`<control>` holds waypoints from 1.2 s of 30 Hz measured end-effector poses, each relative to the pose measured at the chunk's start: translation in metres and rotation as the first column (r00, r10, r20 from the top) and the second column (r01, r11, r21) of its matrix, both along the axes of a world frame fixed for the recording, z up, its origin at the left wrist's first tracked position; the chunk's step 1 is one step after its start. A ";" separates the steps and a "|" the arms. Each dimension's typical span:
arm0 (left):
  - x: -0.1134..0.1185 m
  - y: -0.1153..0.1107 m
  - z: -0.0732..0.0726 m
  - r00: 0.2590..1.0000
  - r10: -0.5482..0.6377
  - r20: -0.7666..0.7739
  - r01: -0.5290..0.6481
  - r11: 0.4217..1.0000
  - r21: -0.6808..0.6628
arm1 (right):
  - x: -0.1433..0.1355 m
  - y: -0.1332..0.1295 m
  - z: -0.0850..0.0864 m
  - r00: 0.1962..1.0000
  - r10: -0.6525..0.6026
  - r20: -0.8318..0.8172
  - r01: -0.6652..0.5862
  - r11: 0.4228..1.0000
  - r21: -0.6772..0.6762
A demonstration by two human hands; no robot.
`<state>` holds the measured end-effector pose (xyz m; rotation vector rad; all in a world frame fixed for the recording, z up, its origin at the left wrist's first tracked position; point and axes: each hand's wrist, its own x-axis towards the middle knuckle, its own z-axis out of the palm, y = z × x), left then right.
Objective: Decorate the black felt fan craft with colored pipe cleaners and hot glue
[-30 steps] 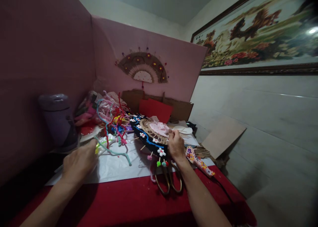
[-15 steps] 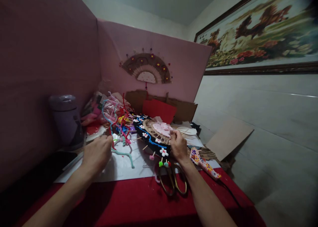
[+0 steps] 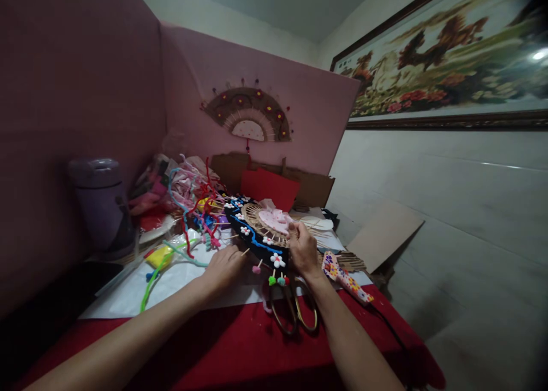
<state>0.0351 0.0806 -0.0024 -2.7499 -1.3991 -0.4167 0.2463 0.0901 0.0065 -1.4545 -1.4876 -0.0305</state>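
Observation:
A black handmade fan with white flowers, a wavy blue line and a pink cloth centre is held tilted above the table. My right hand is closed on its right end, thumb by the pink cloth. Thin wooden sticks jut from the outer edge, some tipped with coloured pom-poms. My left hand is at the lower left edge of the fan among these sticks, fingers bent together; what they grip, if anything, is hidden. Below the fan lie scissors with brass-coloured handles.
Pipe cleaners and bags heap at the left, beside a purple tumbler. A flower-patterned glue gun with a cord lies at right. Red card and cardboard stand behind. Another fan hangs on the pink panel.
My left hand has moved right to the fan's edge, uncovering a yellow packet and a green pipe cleaner. My right hand keeps its hold on the fan. The view has shifted slightly.

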 end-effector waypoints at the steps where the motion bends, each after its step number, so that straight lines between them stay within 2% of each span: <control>1: 0.001 0.002 -0.003 1.000 -0.012 0.016 0.012 1.000 0.013 | 0.000 0.000 0.000 1.000 0.001 0.003 -0.001 1.000 0.002; 5: 0.005 0.005 -0.010 0.995 -0.079 0.067 0.074 0.995 0.067 | 0.000 0.001 -0.001 1.000 0.001 0.011 -0.001 1.000 0.007; 10: 0.005 -0.006 0.004 0.990 -0.115 0.077 0.105 0.987 0.123 | 0.000 0.000 0.000 1.000 0.001 0.014 -0.001 1.000 0.003; 13: 0.001 -0.013 0.017 0.994 -0.091 0.064 0.082 0.988 0.130 | 0.000 0.000 -0.001 1.000 0.000 0.019 0.000 1.000 0.002; 16: -0.006 -0.018 0.022 0.998 -0.043 0.039 0.037 0.991 0.125 | 0.000 0.000 -0.002 1.000 -0.002 0.025 0.002 1.000 0.000; 22: -0.022 -0.018 0.022 0.998 0.070 -0.001 -0.069 0.987 0.146 | 0.000 0.000 -0.002 0.999 -0.002 0.032 0.002 1.000 -0.008; 31: -0.032 -0.018 0.033 0.979 0.204 -0.001 -0.197 0.950 0.243 | -0.001 -0.001 -0.001 0.999 -0.022 0.042 0.023 0.999 -0.041; 36: -0.038 -0.015 0.029 0.978 0.208 0.027 -0.209 0.950 0.234 | -0.001 -0.001 -0.002 0.999 -0.016 0.046 0.019 0.999 -0.048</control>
